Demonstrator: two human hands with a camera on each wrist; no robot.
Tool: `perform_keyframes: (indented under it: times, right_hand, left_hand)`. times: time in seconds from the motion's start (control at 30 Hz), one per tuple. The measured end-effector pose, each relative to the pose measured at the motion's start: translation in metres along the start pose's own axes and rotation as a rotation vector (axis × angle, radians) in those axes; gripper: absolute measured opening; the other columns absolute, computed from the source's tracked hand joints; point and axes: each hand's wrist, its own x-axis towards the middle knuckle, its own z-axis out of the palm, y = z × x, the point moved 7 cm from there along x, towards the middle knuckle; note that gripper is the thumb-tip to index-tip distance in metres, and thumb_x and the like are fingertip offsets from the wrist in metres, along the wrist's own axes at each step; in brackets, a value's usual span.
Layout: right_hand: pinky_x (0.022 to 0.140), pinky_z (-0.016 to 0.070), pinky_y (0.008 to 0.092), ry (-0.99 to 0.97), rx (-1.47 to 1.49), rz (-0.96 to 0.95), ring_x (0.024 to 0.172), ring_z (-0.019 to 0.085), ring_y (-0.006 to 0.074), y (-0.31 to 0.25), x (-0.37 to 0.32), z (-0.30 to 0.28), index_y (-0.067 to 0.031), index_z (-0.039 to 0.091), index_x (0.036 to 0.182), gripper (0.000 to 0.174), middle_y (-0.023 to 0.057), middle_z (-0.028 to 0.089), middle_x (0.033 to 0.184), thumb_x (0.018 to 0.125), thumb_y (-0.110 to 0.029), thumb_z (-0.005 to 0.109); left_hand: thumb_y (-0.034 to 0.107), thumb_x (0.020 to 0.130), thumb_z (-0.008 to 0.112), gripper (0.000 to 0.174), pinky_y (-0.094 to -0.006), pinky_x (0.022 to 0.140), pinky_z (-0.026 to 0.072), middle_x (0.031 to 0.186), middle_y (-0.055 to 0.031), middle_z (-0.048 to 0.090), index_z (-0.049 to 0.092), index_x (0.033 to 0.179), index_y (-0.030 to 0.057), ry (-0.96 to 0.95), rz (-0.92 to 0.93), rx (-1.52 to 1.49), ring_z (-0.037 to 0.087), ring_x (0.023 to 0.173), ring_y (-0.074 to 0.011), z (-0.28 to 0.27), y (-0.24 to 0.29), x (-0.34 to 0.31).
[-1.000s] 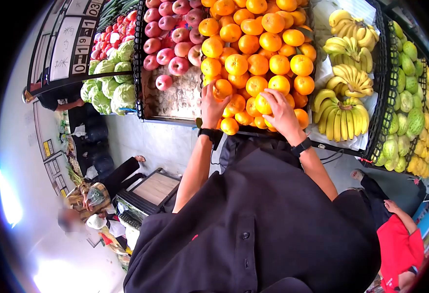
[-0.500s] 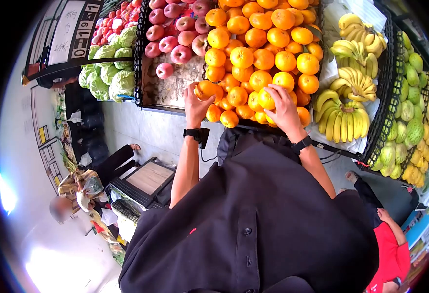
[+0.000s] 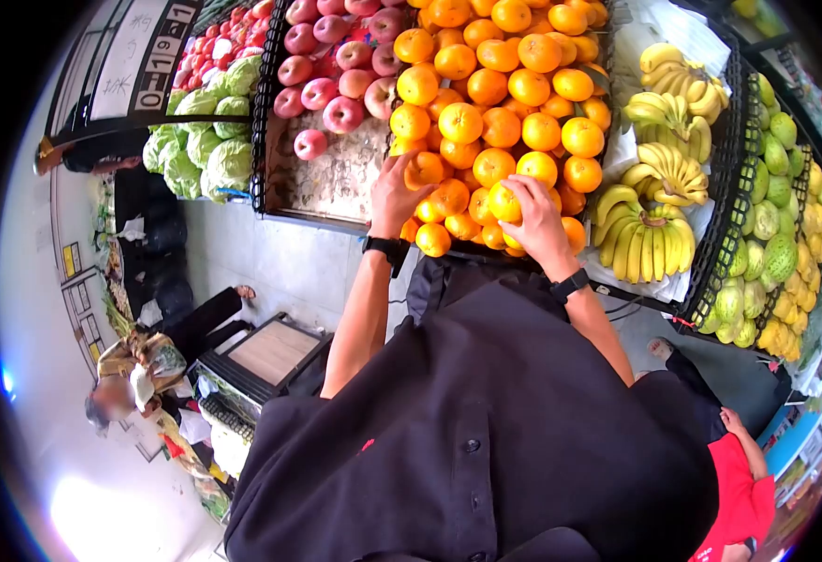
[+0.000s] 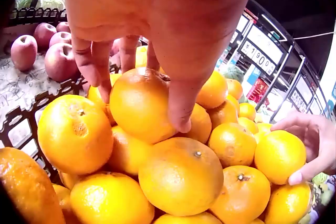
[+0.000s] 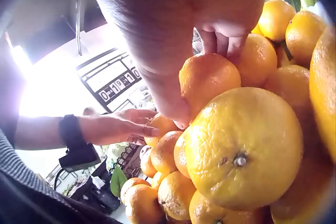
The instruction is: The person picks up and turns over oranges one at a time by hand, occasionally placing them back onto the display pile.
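At the left front edge of a heap of oranges, my left hand grips one orange between thumb and fingers. In the left wrist view that orange rests among others, one with a brown scar beside it. My right hand holds another orange at the heap's front, thumb on the near side and fingers over the far side. The right wrist view shows this orange behind a larger, paler one. Both wrists wear black bands.
Red apples lie in the crate to the left, with cabbages beyond. Banana bunches and green melons are on the right. Black mesh dividers separate the crates. Two other people are nearby.
My left hand, out over the left crate edge with an orange half a second ago, is back against the heap with it. The right hand keeps its hold on its orange.
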Motion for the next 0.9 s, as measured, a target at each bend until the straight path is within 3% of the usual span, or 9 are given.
perform_keyframes:
  times: [0.2, 0.3, 0.47, 0.57, 0.8, 0.9]
  right_hand:
    - [0.102, 0.0484, 0.0428, 0.031, 0.175, 0.007, 0.116, 0.058, 0.0363, 0.0, 0.015, 0.0, -0.0041, 0.058, 0.121, 0.062, 0.0154, 0.061, 0.121, 0.065, -0.007, 0.083]
    - [0.101, 0.049, 0.043, 0.174, 0.135, -0.076, 0.114, 0.059, 0.0371, -0.011, 0.033, -0.02, -0.0041, 0.057, 0.121, 0.061, 0.0164, 0.062, 0.119, 0.066, -0.007, 0.083]
    - [0.101, 0.0484, 0.0438, 0.334, 0.04, -0.007, 0.113, 0.059, 0.0384, 0.017, 0.059, -0.033, -0.0039, 0.057, 0.122, 0.062, 0.018, 0.06, 0.121, 0.066, -0.008, 0.085]
    - [0.101, 0.0483, 0.0439, 0.372, 0.021, -0.052, 0.114, 0.059, 0.0381, 0.026, 0.064, -0.026, -0.0038, 0.059, 0.124, 0.065, 0.0179, 0.06, 0.121, 0.065, -0.008, 0.086]
    - [0.099, 0.0491, 0.0448, 0.396, 0.009, 0.079, 0.116, 0.058, 0.0376, 0.03, 0.058, -0.014, -0.0052, 0.056, 0.124, 0.065, 0.018, 0.059, 0.122, 0.066, -0.011, 0.085]
    - [0.095, 0.0503, 0.0459, 0.397, -0.046, 0.143, 0.114, 0.058, 0.037, 0.026, 0.056, -0.005, -0.0043, 0.055, 0.126, 0.065, 0.0163, 0.057, 0.123, 0.067, -0.011, 0.083]
  left_hand:
    - [0.025, 0.073, 0.087, 0.078, -0.0447, 0.097, 0.0517, 0.13, -0.0183, 0.058, 0.053, 0.142, 0.013, 0.008, -0.049, -0.018, 0.06, 0.117, -0.0387, 0.004, 0.001, -0.011]
    - [0.025, 0.074, 0.087, 0.078, -0.0441, 0.098, 0.0512, 0.132, -0.0191, 0.057, 0.052, 0.143, 0.0112, 0.026, -0.06, -0.042, 0.059, 0.119, -0.0387, 0.006, -0.001, -0.014]
    - [0.025, 0.073, 0.088, 0.077, -0.0434, 0.099, 0.0507, 0.131, -0.0189, 0.058, 0.055, 0.141, 0.0105, 0.015, -0.075, -0.064, 0.06, 0.118, -0.0383, 0.007, -0.005, -0.012]
    - [0.023, 0.072, 0.088, 0.075, -0.0428, 0.1, 0.0504, 0.128, -0.019, 0.06, 0.057, 0.138, 0.0094, 0.002, -0.04, -0.073, 0.061, 0.116, -0.0377, 0.007, -0.005, -0.008]
    - [0.014, 0.072, 0.088, 0.071, -0.0444, 0.104, 0.0461, 0.12, -0.019, 0.063, 0.059, 0.136, 0.006, -0.011, 0.087, -0.157, 0.058, 0.116, -0.0379, 0.014, -0.017, -0.003]
    - [0.013, 0.073, 0.088, 0.069, -0.046, 0.105, 0.0441, 0.129, -0.0209, 0.054, 0.059, 0.135, 0.0065, 0.038, 0.134, -0.137, 0.054, 0.119, -0.0394, 0.011, -0.018, -0.006]
